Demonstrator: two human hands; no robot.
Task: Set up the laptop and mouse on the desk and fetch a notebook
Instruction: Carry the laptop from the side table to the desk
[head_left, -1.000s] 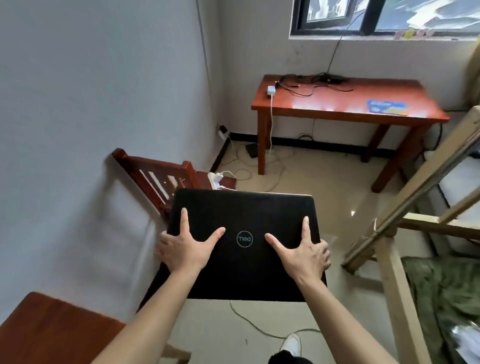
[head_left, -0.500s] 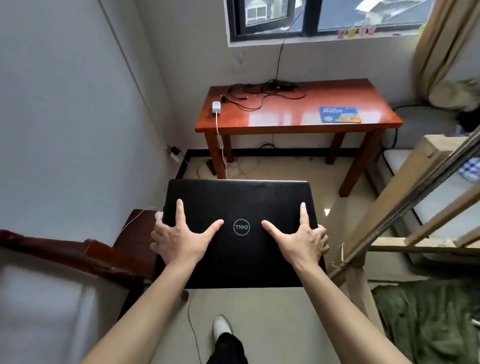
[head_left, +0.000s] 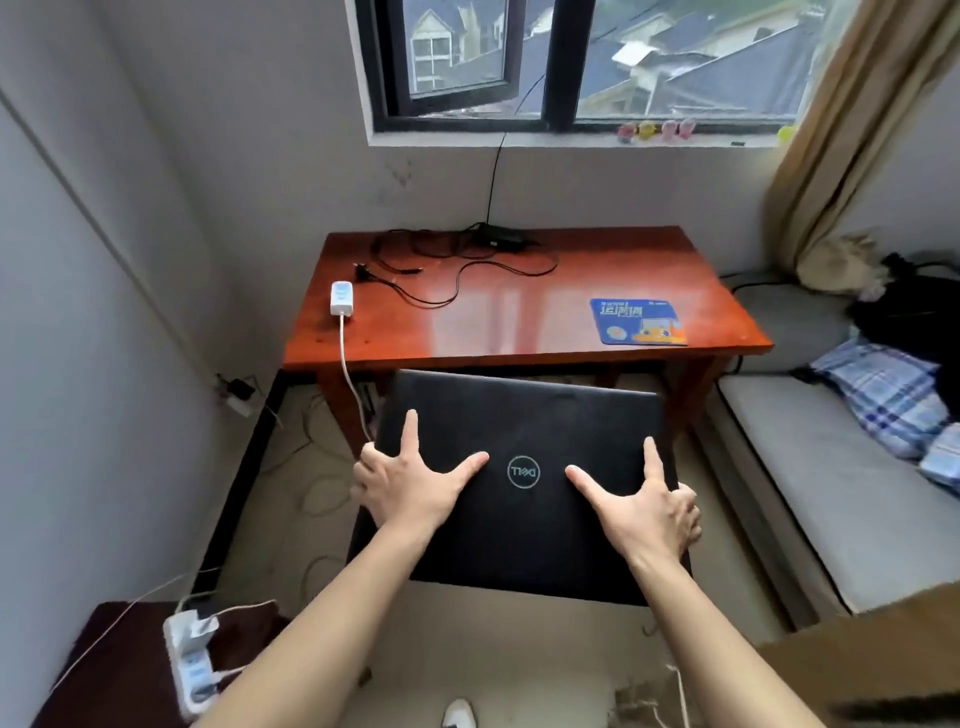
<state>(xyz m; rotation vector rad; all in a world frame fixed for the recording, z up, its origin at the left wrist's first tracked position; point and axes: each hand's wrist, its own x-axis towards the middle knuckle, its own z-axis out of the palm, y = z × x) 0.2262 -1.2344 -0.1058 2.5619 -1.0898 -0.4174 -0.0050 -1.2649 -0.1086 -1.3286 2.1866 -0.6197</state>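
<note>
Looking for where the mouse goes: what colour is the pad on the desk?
Blue with orange print, the pad shows in the head view.

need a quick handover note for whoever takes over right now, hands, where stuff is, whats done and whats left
Left hand: grips the closed laptop at its left edge, thumb on the lid.
Right hand: same on the right edge.
The laptop is carried in the air, short of the desk.
On the desk: mouse pad at the right, black cables and a white charger at the left; the middle is bare.
Done: laptop picked up.
Left: set it down and open it, place the mouse, fetch the notebook; neither is in view.
</note>
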